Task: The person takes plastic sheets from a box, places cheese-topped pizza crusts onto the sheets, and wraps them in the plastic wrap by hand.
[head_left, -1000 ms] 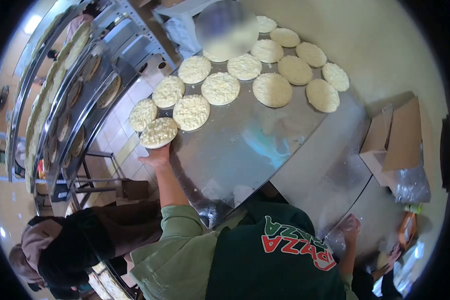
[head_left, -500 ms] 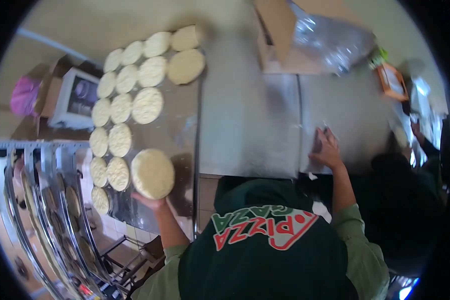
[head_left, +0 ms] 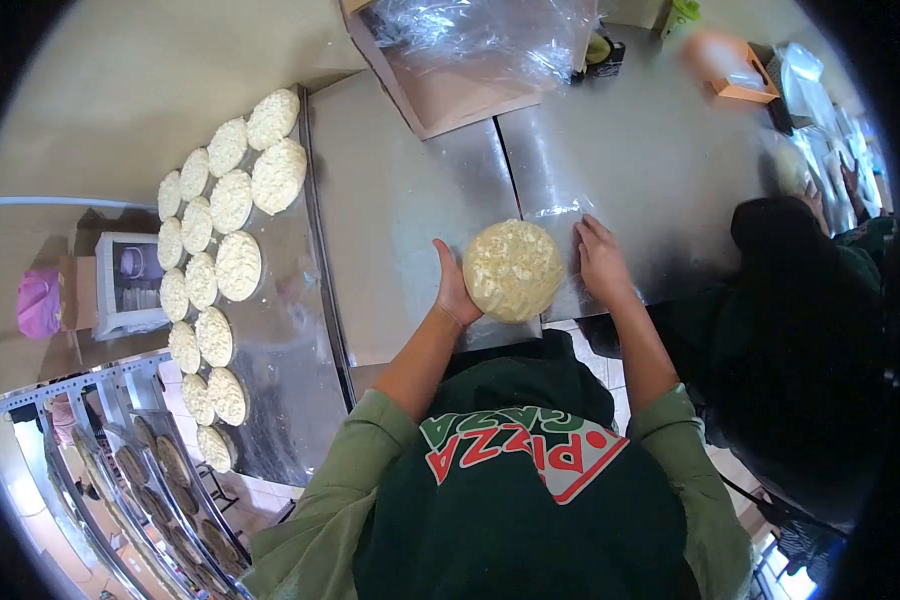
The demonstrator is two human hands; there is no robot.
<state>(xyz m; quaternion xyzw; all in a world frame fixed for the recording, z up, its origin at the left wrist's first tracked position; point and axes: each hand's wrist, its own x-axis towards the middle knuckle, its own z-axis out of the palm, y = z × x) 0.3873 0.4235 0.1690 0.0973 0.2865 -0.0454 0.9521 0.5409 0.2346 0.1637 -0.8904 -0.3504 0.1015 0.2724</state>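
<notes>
My left hand (head_left: 454, 292) supports a round, pale pizza base (head_left: 513, 271) with a crumbly cheese-like topping. Its thumb points up along the left edge, while the other fingers are hidden beneath. Just right of the base, my right hand (head_left: 604, 262) has its fingers closed at the edge of a clear plastic bag (head_left: 558, 211) on the steel table. The bag's outline is hard to make out against the metal. More topped pizza bases (head_left: 238, 266) lie in rows on the left table.
A cardboard box (head_left: 470, 105) full of clear plastic stands at the back. An orange tray (head_left: 745, 92) sits at the far right. A metal rack (head_left: 120, 480) with round bases stands lower left. At right, a person in dark clothing (head_left: 790, 350) works beside me.
My left hand has carried the pizza base rightward from the left table to beside my right hand. My right hand's spread fingers have closed at the bag. The view has shifted.
</notes>
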